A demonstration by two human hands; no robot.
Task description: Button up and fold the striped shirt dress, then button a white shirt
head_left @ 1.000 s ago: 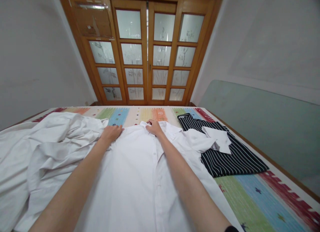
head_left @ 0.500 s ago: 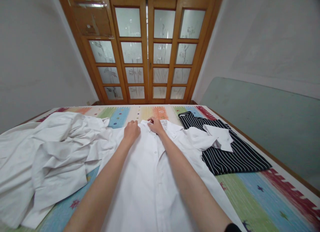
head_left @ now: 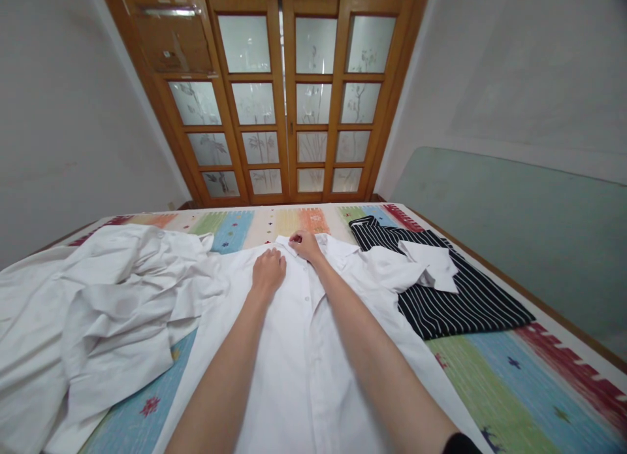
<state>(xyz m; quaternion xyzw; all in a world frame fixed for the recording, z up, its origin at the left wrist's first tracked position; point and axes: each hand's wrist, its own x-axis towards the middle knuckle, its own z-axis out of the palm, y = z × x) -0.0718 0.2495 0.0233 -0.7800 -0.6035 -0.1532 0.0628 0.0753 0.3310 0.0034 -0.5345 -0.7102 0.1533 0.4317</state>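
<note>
A white short-sleeved button-up shirt lies front up before me, its collar at the far end. My right hand pinches the collar edge near the top of the button strip, with thumb and fingers close together. To its left, my left hand rests palm down on the shirt front, just below the collar. Its fingers lie on the cloth, which is not bunched under them; their tips are hard to make out. Both forearms cross over the shirt body.
Crumpled white clothing is heaped at the left. A black-and-white striped garment lies folded at the right, partly under the shirt's sleeve. A colourful patterned sheet covers the bed. A pale green panel stands along the right side; wooden glazed doors are beyond.
My left hand has come off the collar's left side and moved down and slightly right onto the shirt front. The right hand stays at the collar. The view has shifted slightly.
</note>
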